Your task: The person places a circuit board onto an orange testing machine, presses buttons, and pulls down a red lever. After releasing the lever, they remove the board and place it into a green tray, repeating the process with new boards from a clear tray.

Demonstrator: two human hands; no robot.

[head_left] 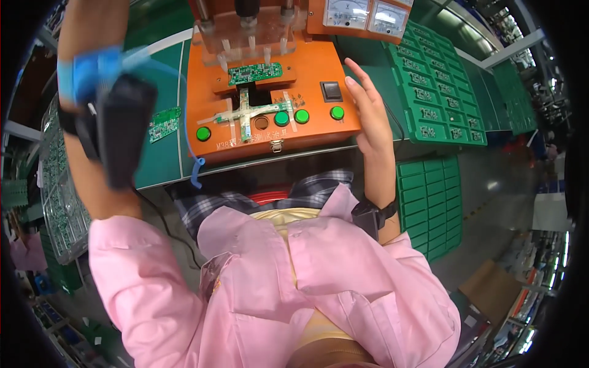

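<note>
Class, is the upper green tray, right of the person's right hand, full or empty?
Not empty: small electronic parts sit in compartments across the green tray. Whether every compartment is filled, I cannot tell.

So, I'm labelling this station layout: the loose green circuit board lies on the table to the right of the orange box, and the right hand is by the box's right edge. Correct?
Not quite: in the head view, the loose green circuit board lies on the table to the left of the orange box.
</note>
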